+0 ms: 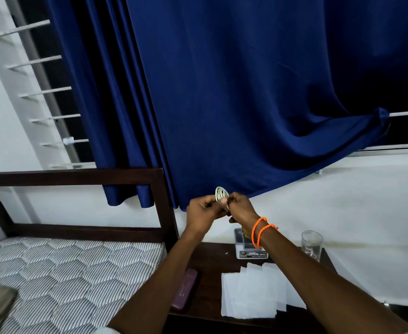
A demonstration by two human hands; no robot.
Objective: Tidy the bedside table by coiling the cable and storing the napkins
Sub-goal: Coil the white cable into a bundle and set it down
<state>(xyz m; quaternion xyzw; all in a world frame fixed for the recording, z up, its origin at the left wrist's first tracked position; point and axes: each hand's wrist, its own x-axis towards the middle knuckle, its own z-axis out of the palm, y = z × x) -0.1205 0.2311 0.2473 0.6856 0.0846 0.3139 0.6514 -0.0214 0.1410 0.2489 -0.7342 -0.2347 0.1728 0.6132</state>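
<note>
Only lettering I can spot is a blurred strip on the small box (252, 254) on my worktop (207, 263), unreadable.

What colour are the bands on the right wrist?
Orange: two thin cord-like bands on the wrist behind the right hand, seen in the head view.
</note>
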